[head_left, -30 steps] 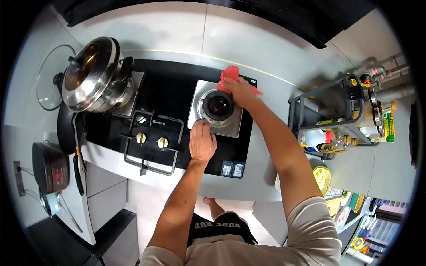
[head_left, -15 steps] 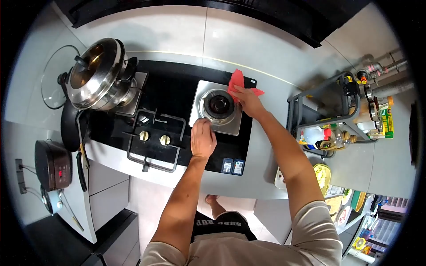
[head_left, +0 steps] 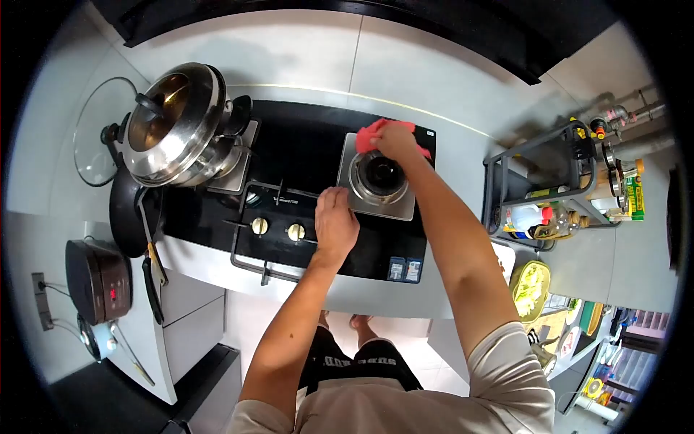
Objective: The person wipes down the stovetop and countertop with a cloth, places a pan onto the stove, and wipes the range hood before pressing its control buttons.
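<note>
My right hand (head_left: 396,142) presses a red cloth (head_left: 371,135) onto the back edge of the square steel plate (head_left: 392,211) around the right burner (head_left: 381,173). The hand's fingers are closed on the cloth. My left hand (head_left: 336,220) is at the plate's front left, its fingers bent and held together; what they hold, if anything, is hidden. The removed black pan support (head_left: 265,272) lies on the black glass hob (head_left: 289,145), around the two knobs (head_left: 295,232), left of my left hand.
A lidded steel pot (head_left: 177,130) stands on the left burner, with a black pan (head_left: 126,210) and a glass lid (head_left: 94,137) beside it. To the right are a grey rack (head_left: 499,170) with bottles and a yellow-green bowl (head_left: 531,289). A rice cooker (head_left: 101,282) stands at left.
The right hand and red cloth have moved from the plate's back right corner leftward along its back edge. My left hand has shifted slightly left relative to the plate. The view has shifted.
</note>
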The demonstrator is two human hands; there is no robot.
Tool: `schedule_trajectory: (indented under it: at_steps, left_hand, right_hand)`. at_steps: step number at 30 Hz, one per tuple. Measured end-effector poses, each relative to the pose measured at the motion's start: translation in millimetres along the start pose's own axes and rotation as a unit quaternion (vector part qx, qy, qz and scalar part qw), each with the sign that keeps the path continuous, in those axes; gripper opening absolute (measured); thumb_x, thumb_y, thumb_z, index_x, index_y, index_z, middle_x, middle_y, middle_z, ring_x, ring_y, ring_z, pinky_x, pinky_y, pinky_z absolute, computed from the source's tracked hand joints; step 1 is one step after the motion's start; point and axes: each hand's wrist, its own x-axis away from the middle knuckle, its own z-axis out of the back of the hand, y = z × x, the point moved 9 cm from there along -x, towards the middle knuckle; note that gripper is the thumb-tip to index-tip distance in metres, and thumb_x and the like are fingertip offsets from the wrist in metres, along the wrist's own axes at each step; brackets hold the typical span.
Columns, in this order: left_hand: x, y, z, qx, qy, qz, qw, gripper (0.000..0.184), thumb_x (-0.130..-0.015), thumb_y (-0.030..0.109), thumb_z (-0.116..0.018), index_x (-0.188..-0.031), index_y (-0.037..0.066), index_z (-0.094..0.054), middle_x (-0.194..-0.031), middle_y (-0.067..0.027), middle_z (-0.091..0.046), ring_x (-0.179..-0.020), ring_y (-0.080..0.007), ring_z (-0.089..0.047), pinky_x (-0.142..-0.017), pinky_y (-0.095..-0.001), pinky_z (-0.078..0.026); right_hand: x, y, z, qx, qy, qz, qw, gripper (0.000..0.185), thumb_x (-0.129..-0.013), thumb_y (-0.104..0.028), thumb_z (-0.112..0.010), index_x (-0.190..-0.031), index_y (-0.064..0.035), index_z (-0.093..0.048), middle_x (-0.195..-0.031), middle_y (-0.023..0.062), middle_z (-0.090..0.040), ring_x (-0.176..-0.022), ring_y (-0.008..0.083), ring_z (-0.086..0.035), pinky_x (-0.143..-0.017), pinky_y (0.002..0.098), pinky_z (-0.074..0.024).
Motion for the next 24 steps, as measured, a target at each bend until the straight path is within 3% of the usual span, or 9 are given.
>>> schedule_trajectory:
  at_steps: [3, 7, 11, 12, 15, 18, 21, 22, 24]
  left_hand:
    - [-5, -10, -6, -0.050, -0.044, -0.012, 0.998, 0.038, -0.082, -0.002, -0.066, -0.120, -0.005, -0.068, -0.125, -0.0204, -0.069, -0.126, -0.0405, -0.060, -0.110, -0.0467, -0.049]
    - [-17, -12, -14, -0.096, -0.113, 0.005, 0.989, 0.036, -0.084, 0.004, -0.066, -0.119, -0.003, -0.070, -0.128, -0.0195, -0.070, -0.128, -0.0388, -0.061, -0.111, -0.0452, -0.048]
    - [-13, -36, -13, -0.172, -0.170, 0.031, 0.970, 0.037, -0.082, 0.008, -0.069, -0.118, 0.000, -0.072, -0.131, -0.0158, -0.071, -0.131, -0.0348, -0.061, -0.111, -0.0436, -0.048]
    - [-12, -44, -16, -0.198, -0.186, 0.032, 0.962, 0.038, -0.083, 0.010, -0.069, -0.120, 0.000, -0.072, -0.133, -0.0151, -0.070, -0.133, -0.0335, -0.060, -0.113, -0.0433, -0.047]
    - [-19, -52, -11, -0.235, -0.132, -0.001, 0.963, 0.039, -0.085, 0.012, -0.067, -0.122, 0.000, -0.072, -0.137, -0.0160, -0.069, -0.135, -0.0341, -0.059, -0.114, -0.0435, -0.045]
    - [-33, -58, -15, -0.236, -0.144, -0.008, 0.961, 0.046, -0.090, 0.014, -0.063, -0.132, -0.002, -0.067, -0.147, -0.0182, -0.063, -0.140, -0.0366, -0.055, -0.118, -0.0445, -0.042]
    - [-45, -62, -22, -0.225, -0.169, 0.006, 0.959, 0.053, -0.092, 0.015, -0.061, -0.141, -0.003, -0.061, -0.154, -0.0197, -0.057, -0.145, -0.0381, -0.051, -0.121, -0.0454, -0.040]
    - [-54, -60, -27, -0.220, -0.179, 0.008, 0.959, 0.055, -0.093, 0.015, -0.061, -0.145, -0.003, -0.059, -0.157, -0.0202, -0.054, -0.147, -0.0386, -0.049, -0.122, -0.0456, -0.039]
    - [-66, -57, -35, -0.197, -0.166, 0.000, 0.966, 0.058, -0.093, 0.015, -0.060, -0.148, -0.002, -0.056, -0.161, -0.0198, -0.050, -0.149, -0.0389, -0.046, -0.123, -0.0465, -0.037]
  right_hand:
    - [-15, -42, -27, 0.108, -0.071, 0.073, 0.989, 0.027, -0.089, -0.039, -0.074, -0.098, -0.0157, -0.082, -0.101, 0.0113, -0.080, -0.095, 0.0316, -0.076, -0.084, 0.0468, -0.0601]
    - [29, -89, -2, -0.019, -0.086, 0.126, 0.988, 0.023, -0.086, -0.037, -0.078, -0.094, -0.0153, -0.083, -0.090, 0.0095, -0.079, -0.090, 0.0322, -0.075, -0.079, 0.0493, -0.0596]
    - [58, -130, -14, 0.081, -0.075, 0.233, 0.966, 0.022, -0.084, -0.033, -0.082, -0.086, -0.0121, -0.079, -0.091, 0.0116, -0.076, -0.089, 0.0316, -0.074, -0.080, 0.0484, -0.0580]
    - [67, -134, -13, 0.076, -0.024, 0.274, 0.958, 0.023, -0.084, -0.035, -0.082, -0.086, -0.0124, -0.076, -0.095, 0.0117, -0.074, -0.095, 0.0321, -0.073, -0.082, 0.0470, -0.0573]
    - [33, -109, -25, -0.011, -0.051, 0.137, 0.989, 0.024, -0.084, -0.036, -0.081, -0.090, -0.0137, -0.075, -0.101, 0.0084, -0.075, -0.097, 0.0325, -0.072, -0.085, 0.0473, -0.0563]
    - [-1, -78, 8, 0.041, 0.092, -0.003, 0.995, 0.021, -0.085, -0.036, -0.080, -0.092, -0.0164, -0.076, -0.106, 0.0047, -0.076, -0.103, 0.0318, -0.071, -0.086, 0.0467, -0.0561]
    - [-15, -103, -2, 0.149, 0.054, 0.082, 0.984, 0.019, -0.088, -0.037, -0.078, -0.095, -0.0198, -0.078, -0.108, 0.0019, -0.076, -0.110, 0.0299, -0.069, -0.086, 0.0465, -0.0566]
    - [-4, -109, 8, 0.124, 0.109, 0.100, 0.981, 0.018, -0.088, -0.038, -0.079, -0.099, -0.0241, -0.080, -0.107, 0.0024, -0.076, -0.113, 0.0280, -0.067, -0.090, 0.0474, -0.0558]
    - [-8, -78, 29, 0.089, 0.060, -0.005, 0.994, 0.021, -0.088, -0.041, -0.079, -0.101, -0.0241, -0.080, -0.106, 0.0040, -0.075, -0.112, 0.0283, -0.067, -0.091, 0.0489, -0.0559]
